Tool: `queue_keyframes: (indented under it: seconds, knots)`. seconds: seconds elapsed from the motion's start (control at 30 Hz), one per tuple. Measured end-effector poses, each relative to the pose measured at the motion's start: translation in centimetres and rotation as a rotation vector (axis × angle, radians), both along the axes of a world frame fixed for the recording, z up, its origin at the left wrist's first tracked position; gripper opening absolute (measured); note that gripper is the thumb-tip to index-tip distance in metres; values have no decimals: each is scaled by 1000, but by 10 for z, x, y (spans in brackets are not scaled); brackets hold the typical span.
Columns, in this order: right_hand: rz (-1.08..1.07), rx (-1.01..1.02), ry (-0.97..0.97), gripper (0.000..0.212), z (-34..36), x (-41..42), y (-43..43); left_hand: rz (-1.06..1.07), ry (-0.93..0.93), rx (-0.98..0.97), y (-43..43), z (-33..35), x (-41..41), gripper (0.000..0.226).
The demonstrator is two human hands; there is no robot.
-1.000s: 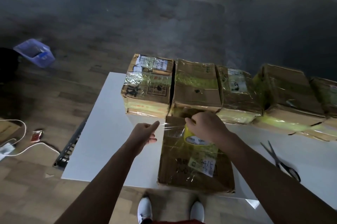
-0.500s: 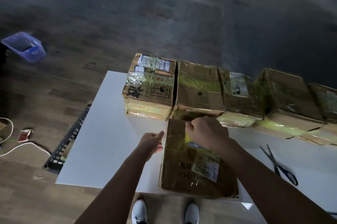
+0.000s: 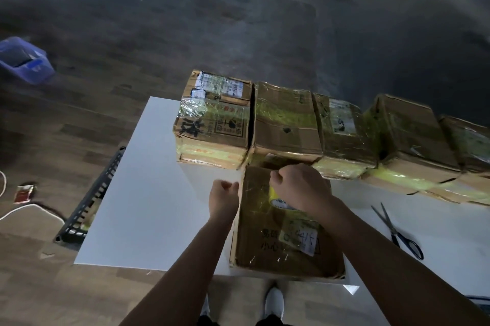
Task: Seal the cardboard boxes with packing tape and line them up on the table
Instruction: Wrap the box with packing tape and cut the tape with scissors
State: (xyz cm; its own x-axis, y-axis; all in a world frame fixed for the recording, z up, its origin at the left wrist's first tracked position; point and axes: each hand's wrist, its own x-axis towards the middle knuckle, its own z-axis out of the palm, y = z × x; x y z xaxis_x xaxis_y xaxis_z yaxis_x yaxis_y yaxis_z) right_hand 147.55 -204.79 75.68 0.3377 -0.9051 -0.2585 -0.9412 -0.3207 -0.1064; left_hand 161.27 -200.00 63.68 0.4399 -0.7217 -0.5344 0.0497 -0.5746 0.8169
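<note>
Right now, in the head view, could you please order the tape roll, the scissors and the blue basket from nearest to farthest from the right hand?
1. tape roll: gripped by the right hand, on top of the near box.
2. scissors: on the table, to the hand's right.
3. blue basket: off the table, far left.

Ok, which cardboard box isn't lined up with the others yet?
The brown cardboard box nearest the person, under the right hand holding the yellow tape roll. The other boxes stand side by side along the far edge of the white table.
</note>
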Motion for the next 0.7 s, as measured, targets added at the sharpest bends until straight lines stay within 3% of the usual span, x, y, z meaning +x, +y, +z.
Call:
queue_keyframes:
  seconds: [0.1,0.23,0.33,0.43,0.53,0.63,0.7]
  knots:
    - [4,42,-105,46,-2,-4,-3,-95,-146,-109,0,15,-14,35]
    - [-19,307,-484,39,-13,-46,-11,-140,-309,-74,8,9,-22,43]
    - [-49,393,-632,41,-18,-71,-8,-169,-446,-48,7,11,-25,41]
    - [43,335,-592,37,-18,-77,-18,-194,-555,-10,7,12,-26,40]
    - [106,125,-480,45,-14,-104,-32,-194,-624,2,6,9,-27,40]
    - [76,11,-410,50,-20,-138,-35,-197,-651,19,5,10,-28,41]
    - [56,-59,-402,52,-24,-141,-33,-224,-779,34,4,14,-30,41]
